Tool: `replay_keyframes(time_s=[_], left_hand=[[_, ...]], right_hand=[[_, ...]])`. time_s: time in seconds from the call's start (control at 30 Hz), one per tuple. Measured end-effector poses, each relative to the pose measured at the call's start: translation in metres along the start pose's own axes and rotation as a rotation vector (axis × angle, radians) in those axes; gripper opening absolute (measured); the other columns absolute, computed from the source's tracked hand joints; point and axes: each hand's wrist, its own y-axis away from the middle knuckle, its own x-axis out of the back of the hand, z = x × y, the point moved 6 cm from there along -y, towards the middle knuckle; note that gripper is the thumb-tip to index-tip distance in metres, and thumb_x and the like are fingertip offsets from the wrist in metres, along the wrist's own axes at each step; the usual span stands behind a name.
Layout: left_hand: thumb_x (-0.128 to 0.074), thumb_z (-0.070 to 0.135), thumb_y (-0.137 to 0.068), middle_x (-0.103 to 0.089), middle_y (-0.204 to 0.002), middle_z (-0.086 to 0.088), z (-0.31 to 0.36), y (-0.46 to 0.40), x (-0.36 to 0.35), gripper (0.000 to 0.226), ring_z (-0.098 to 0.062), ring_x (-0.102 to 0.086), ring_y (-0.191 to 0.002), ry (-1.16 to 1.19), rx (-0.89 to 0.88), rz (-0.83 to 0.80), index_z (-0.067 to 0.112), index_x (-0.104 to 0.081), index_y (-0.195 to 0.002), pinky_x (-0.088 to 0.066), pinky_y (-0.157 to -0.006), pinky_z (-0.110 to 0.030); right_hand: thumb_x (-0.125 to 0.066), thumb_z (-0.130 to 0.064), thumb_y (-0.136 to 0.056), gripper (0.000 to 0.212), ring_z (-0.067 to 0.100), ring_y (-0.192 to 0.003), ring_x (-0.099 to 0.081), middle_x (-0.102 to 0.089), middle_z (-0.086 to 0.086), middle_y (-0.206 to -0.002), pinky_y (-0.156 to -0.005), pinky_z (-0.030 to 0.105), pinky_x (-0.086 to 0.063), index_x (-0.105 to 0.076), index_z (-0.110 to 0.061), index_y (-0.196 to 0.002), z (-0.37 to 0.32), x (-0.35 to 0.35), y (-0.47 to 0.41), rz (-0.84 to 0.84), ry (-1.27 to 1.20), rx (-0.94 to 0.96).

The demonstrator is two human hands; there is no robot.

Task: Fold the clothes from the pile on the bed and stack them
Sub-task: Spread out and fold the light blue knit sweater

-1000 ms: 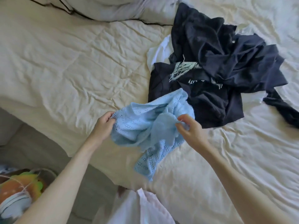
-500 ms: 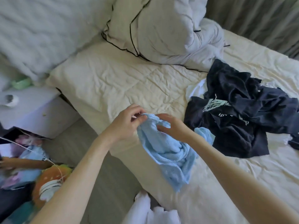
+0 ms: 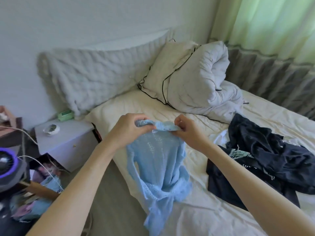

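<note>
Hands pinch the top edge of a blue knit (image 3: 158,160), left hand (image 3: 127,132) and right hand (image 3: 189,133) close together, letting it hang above the bed (image 3: 196,217). Dark pile (image 3: 265,160) lies just right.

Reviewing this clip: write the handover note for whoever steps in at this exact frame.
Left hand and right hand: each grips the top edge of the light blue knit top, held up so it hangs over the near edge of the bed.
Pile of dark clothes: unfolded, on the bed to the right, with a bit of white fabric at its edge.
Done: one garment picked up; no folded stack in view.
Left: fold the blue top, lay it down, then work through the pile and stack.
</note>
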Motion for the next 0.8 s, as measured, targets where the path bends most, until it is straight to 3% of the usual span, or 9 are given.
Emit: replay_keyframes(time_s=[0.1,0.2,0.3,0.37,0.47,0.53,0.63,0.8], left_hand=[[-0.068,0.025,-0.085,-0.062,-0.065,0.019,0.03,-0.001,0.032,0.014,0.005,-0.052,-0.063,0.129,-0.127,0.194,0.032,-0.067,-0.074,-0.036,-0.062,-0.008],[-0.067,0.019,-0.085,-0.06,-0.061,0.025,0.057,0.002,0.047,0.019,0.008,-0.051,-0.061,0.128,-0.214,0.246,0.033,-0.065,-0.074,-0.033,-0.06,-0.004],[-0.067,0.017,-0.086,-0.061,-0.063,0.023,0.071,0.007,0.057,0.019,0.005,-0.052,-0.064,0.149,-0.249,0.305,0.032,-0.065,-0.073,-0.035,-0.062,-0.006],[-0.067,0.015,-0.085,-0.062,-0.065,0.02,0.074,0.009,0.072,0.016,0.006,-0.052,-0.065,0.198,-0.262,0.387,0.027,-0.066,-0.074,-0.036,-0.063,-0.006],[-0.066,0.016,-0.085,-0.062,-0.066,0.016,0.072,0.011,0.098,0.012,0.006,-0.051,-0.065,0.193,-0.263,0.487,0.023,-0.067,-0.075,-0.037,-0.062,-0.007],[-0.066,0.017,-0.085,-0.062,-0.064,0.021,0.065,0.013,0.115,0.018,0.008,-0.052,-0.064,0.19,-0.26,0.527,0.03,-0.065,-0.073,-0.037,-0.062,-0.006],[-0.068,0.017,-0.084,-0.061,-0.062,0.026,0.051,0.013,0.131,0.022,0.01,-0.052,-0.062,0.125,-0.228,0.517,0.034,-0.063,-0.071,-0.038,-0.063,-0.008],[-0.069,0.012,-0.083,-0.063,-0.07,0.015,0.017,0.012,0.13,0.021,0.002,-0.053,-0.067,0.045,-0.099,0.38,0.029,-0.063,-0.072,-0.04,-0.068,-0.014]], right_hand=[[-0.072,-0.023,-0.081,0.024,0.004,-0.065,-0.046,-0.054,-0.011,-0.075,-0.058,0.015,-0.034,-0.049,-0.028,-0.086,-0.018,0.007,0.0,0.023,0.171,0.073],[-0.066,-0.021,-0.086,0.028,0.01,-0.068,-0.047,-0.056,-0.004,-0.081,-0.058,0.012,-0.035,-0.055,-0.02,-0.111,-0.021,0.011,0.004,0.026,0.336,0.095],[-0.06,-0.018,-0.089,0.005,0.019,-0.071,-0.05,-0.055,0.001,-0.077,-0.055,0.018,-0.031,-0.06,-0.012,-0.089,-0.017,0.013,0.008,0.029,0.399,0.067],[-0.059,-0.017,-0.09,0.015,0.018,-0.073,-0.048,-0.052,-0.001,-0.072,-0.054,0.022,-0.028,-0.056,-0.016,-0.075,-0.007,0.01,0.011,0.008,0.396,-0.003],[-0.06,-0.014,-0.089,0.009,0.017,-0.08,-0.05,-0.059,0.005,-0.081,-0.064,0.028,-0.034,-0.065,-0.008,-0.085,0.012,0.014,0.018,-0.006,0.404,-0.077],[-0.06,-0.013,-0.089,0.01,0.017,-0.08,-0.053,-0.063,0.005,-0.083,-0.07,0.028,-0.04,-0.068,-0.006,-0.088,0.024,0.027,0.022,-0.001,0.349,-0.14],[-0.063,-0.009,-0.088,0.014,0.015,-0.071,-0.056,-0.062,0.0,-0.071,-0.064,0.024,-0.048,-0.066,-0.014,-0.075,0.027,0.057,0.026,0.071,0.096,-0.219],[-0.065,-0.004,-0.085,0.008,0.01,-0.069,-0.066,-0.07,0.002,-0.073,-0.064,0.017,-0.055,-0.071,-0.007,-0.081,0.007,0.106,0.027,0.154,-0.314,-0.182]])
